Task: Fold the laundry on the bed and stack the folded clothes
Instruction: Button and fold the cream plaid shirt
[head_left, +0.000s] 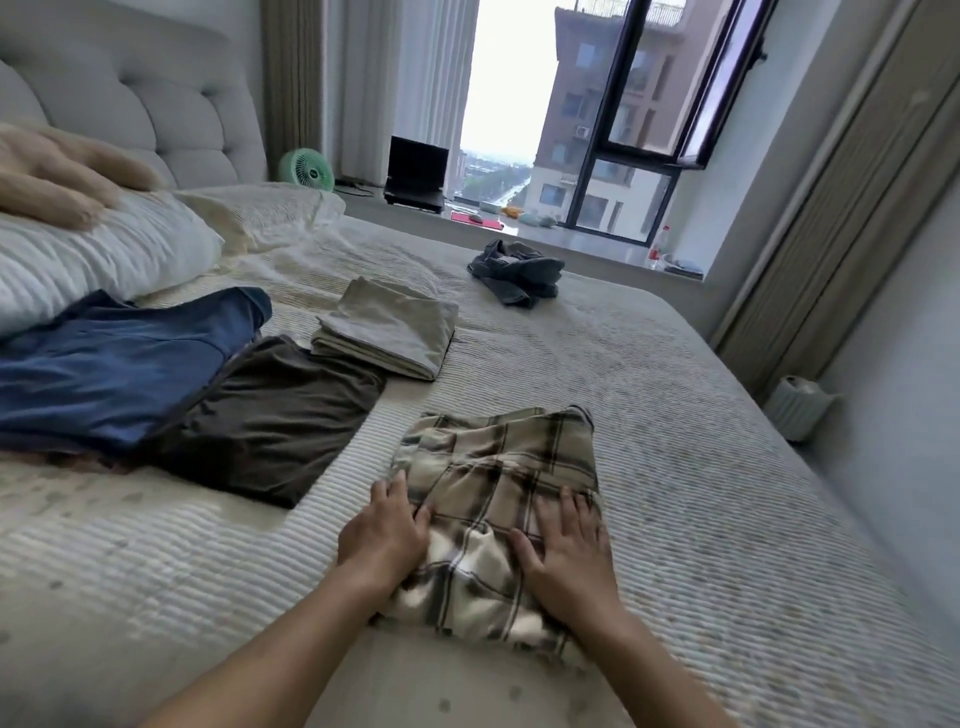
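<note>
Plaid cloth (498, 499), folded, lay on the bed (701, 415) near its front edge. Both the left hand (384, 530) and right hand (566, 551) pressed flat on it, fingers straight. Brown (275, 415), blue (114, 364) and beige (389, 327) folded garments lay to its left.

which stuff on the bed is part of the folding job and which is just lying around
Job:
plaid garment, under left hand and right hand
folded beige cloth
brown garment
blue garment
crumpled dark grey garment

Lying about:
pillow
green fan
laptop
</note>
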